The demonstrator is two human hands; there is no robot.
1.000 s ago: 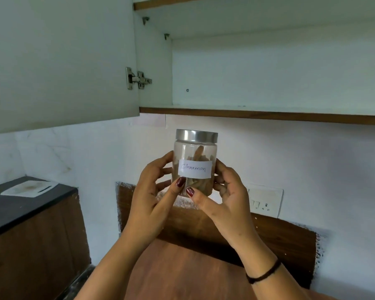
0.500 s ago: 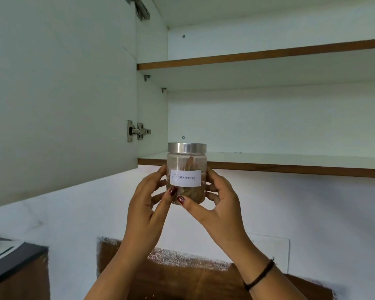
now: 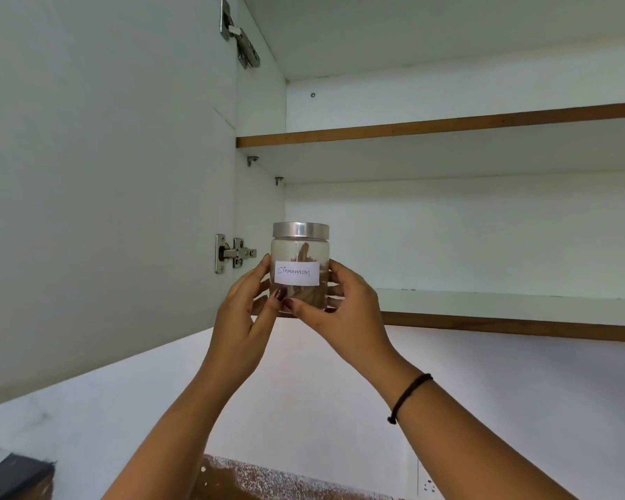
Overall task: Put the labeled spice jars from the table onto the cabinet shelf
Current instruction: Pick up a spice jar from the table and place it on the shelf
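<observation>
Holding cinnamon jar (image 3: pixel 300 268) upright w/ left hand (image 3: pixel 244 312) + right hand (image 3: pixel 343 312) curled round it at lower shelf (image 3: pixel 502 304) edge; not yet set down, shelf bare, other jars not in view.

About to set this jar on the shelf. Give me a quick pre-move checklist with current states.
1. Grip: left hand and right hand both hold the cinnamon jar: ok.
2. Closure: lid seated flat: ok.
3. Pose: jar upright, label facing the camera: ok.
4. Path: cabinet door swung open, out of the way: ok.
5. Landing spot: lower shelf bare beside the jar: ok.
6. Clearance: jar base above the shelf's front edge: cannot tell, fingers hide it.
</observation>
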